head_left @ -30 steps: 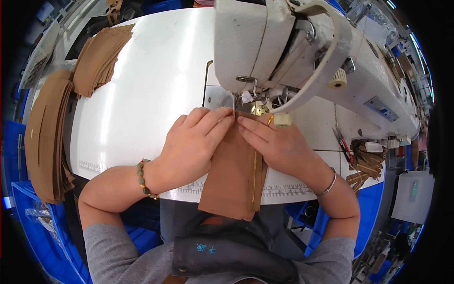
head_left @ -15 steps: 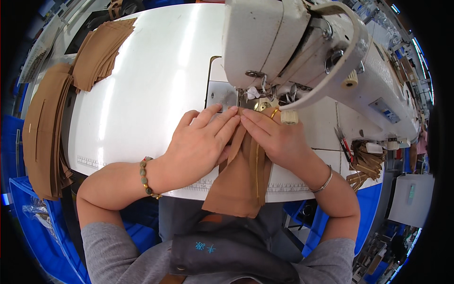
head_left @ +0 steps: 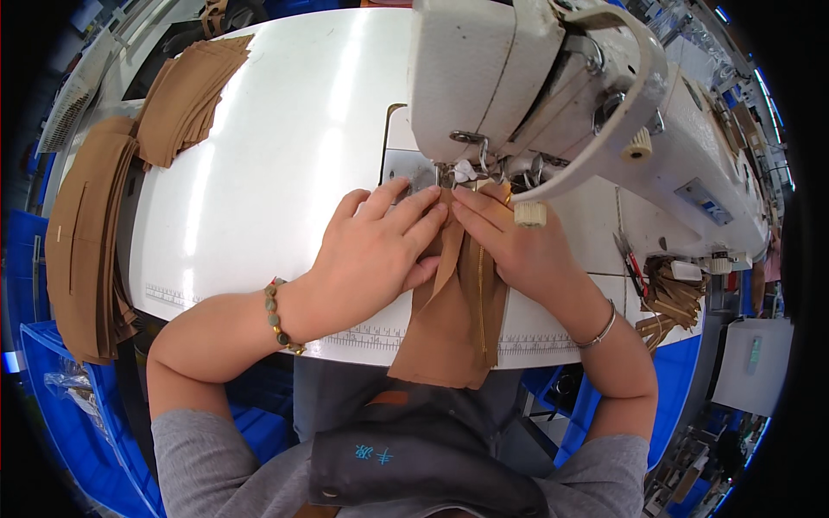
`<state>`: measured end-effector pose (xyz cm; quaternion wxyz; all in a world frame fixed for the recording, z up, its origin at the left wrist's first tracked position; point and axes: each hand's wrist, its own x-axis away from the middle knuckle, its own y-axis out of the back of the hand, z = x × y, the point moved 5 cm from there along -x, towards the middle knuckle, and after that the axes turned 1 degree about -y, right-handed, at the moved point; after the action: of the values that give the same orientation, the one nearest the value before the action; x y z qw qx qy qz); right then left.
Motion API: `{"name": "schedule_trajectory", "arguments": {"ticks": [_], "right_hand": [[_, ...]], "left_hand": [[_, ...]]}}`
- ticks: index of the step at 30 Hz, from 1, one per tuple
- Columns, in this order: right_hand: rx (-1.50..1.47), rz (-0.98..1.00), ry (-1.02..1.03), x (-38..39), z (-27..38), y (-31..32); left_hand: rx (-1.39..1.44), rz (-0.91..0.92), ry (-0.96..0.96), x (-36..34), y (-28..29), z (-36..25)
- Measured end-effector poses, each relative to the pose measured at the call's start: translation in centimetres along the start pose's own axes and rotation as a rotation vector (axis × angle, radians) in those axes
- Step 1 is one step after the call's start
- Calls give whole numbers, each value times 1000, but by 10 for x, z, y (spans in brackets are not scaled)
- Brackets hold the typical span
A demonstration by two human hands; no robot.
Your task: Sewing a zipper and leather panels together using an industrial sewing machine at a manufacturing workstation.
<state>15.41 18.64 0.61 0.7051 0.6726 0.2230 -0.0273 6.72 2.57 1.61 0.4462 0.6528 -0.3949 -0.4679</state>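
A brown fabric strip runs from the sewing machine's needle area down over the table's front edge. A fold lies along it, and a thin gold line like zipper teeth runs lengthwise at its right. My left hand holds the strip's left side against the machine bed, index and middle fingertips close to the presser foot, thumb lower on the cloth. From the right, my right hand presses and holds the strip with its fingers near the foot; its thumb is hard to make out.
The white sewing machine rises over the table's right half. Brown fabric pieces lie stacked at the left and far left. Red-handled snips lie at the right by a brown bundle. A blue bin stands at lower left.
The strip's lower end has shifted up and to the right and hangs straighter. Both hands have moved slightly; their fingertips now sit a little farther apart at the foot.
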Motion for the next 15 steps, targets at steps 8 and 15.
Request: {"name": "schedule_trajectory", "arguments": {"ticks": [8,15], "right_hand": [[-3,-124,9,-5,-11,-2],[-65,-87,-1,-6,-13,0]], "left_hand": [[-15,-64,35,-12,-5,10],[-110,-13,-50,12,4,-15]]}}
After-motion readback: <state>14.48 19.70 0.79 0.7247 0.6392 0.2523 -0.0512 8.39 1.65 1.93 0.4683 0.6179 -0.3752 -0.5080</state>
